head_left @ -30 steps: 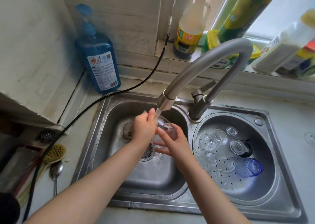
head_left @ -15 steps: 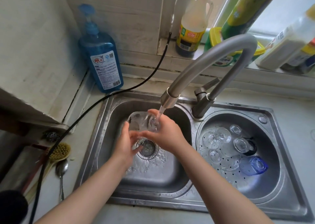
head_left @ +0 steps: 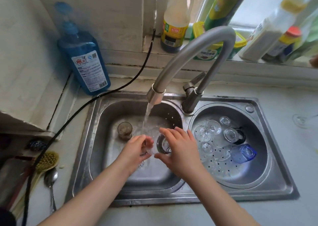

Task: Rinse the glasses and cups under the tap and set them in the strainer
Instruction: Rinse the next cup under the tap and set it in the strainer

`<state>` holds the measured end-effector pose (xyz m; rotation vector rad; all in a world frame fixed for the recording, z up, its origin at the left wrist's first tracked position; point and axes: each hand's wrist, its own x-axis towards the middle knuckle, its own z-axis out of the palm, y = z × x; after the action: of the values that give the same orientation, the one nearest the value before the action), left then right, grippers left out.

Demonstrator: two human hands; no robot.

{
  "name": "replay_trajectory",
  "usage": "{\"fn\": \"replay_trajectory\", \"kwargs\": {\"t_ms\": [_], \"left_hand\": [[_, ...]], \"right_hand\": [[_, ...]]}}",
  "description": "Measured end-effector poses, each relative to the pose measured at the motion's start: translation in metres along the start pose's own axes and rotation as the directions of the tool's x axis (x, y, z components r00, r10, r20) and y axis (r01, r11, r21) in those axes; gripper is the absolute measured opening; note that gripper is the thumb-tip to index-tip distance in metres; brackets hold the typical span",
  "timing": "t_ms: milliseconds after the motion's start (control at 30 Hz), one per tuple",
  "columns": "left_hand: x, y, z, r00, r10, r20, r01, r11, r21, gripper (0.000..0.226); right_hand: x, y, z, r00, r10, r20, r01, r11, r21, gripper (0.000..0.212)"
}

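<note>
Two hands are held over the left sink basin (head_left: pixel 120 179): a clear glass (head_left: pixel 163 145) is gripped by the curled left hand (head_left: pixel 136 150) under the tap's (head_left: pixel 189 53) stream, while the right hand (head_left: pixel 180 148), fingers spread, rests against its right side.
</note>
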<state>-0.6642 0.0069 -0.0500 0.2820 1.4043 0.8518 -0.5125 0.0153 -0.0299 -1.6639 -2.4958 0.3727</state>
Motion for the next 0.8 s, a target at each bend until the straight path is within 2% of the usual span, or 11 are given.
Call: {"fn": "replay_trajectory", "kwargs": {"t_ms": [67, 167, 233, 267, 300, 400, 433, 500, 633, 733, 800], "left_hand": [[-0.002, 0.001, 0.016, 0.998, 0.025, 0.055, -0.030, 0.995, 0.092, 0.023], [0.002, 0.001, 0.046, 0.977, 0.083, 0.196, -0.140, 0.944, 0.299, 0.019], [0.009, -0.006, 0.069, 0.949, 0.095, 0.301, -0.231, 0.860, 0.455, 0.033], [0.013, -0.011, 0.081, 0.935, 0.094, 0.342, -0.281, 0.784, 0.553, 0.043], [0.018, -0.017, 0.092, 0.920, 0.092, 0.382, -0.344, 0.657, 0.671, 0.054], [0.027, -0.037, 0.117, 0.871, 0.045, 0.489, -0.488, 0.193, 0.851, 0.090], [0.030, -0.043, 0.122, 0.865, 0.022, 0.502, -0.502, 0.088, 0.861, 0.102], [0.035, -0.054, 0.128, 0.878, -0.008, 0.479, -0.479, -0.047, 0.877, 0.120], [0.039, -0.070, 0.133, 0.899, -0.025, 0.438, -0.437, -0.147, 0.887, 0.137], [0.039, -0.074, 0.131, 0.886, 0.010, 0.464, -0.456, -0.172, 0.873, 0.138], [0.040, -0.074, 0.131, 0.878, 0.028, 0.477, -0.462, -0.209, 0.862, 0.137]], "right_hand": [[-0.011, 0.011, -0.005, 0.987, 0.151, 0.061, -0.159, 0.975, 0.153, 0.077], [-0.032, 0.038, -0.018, 0.932, 0.355, 0.081, -0.361, 0.872, 0.330, 0.077], [-0.048, 0.066, -0.025, 0.880, 0.473, 0.047, -0.457, 0.815, 0.356, 0.077], [-0.056, 0.081, -0.029, 0.843, 0.536, 0.042, -0.516, 0.784, 0.344, 0.076], [-0.066, 0.097, -0.032, 0.799, 0.599, 0.049, -0.582, 0.749, 0.318, 0.076], [-0.093, 0.140, -0.036, 0.675, 0.727, 0.126, -0.736, 0.653, 0.177, 0.077], [-0.100, 0.152, -0.035, 0.649, 0.743, 0.165, -0.761, 0.635, 0.135, 0.077], [-0.107, 0.172, -0.027, 0.611, 0.758, 0.229, -0.786, 0.615, 0.061, 0.074], [-0.098, 0.199, -0.006, 0.598, 0.755, 0.269, -0.783, 0.622, -0.004, 0.067], [-0.085, 0.213, 0.015, 0.598, 0.743, 0.299, -0.774, 0.633, -0.025, 0.061], [-0.079, 0.220, 0.028, 0.590, 0.740, 0.322, -0.766, 0.639, -0.066, 0.066]]}}
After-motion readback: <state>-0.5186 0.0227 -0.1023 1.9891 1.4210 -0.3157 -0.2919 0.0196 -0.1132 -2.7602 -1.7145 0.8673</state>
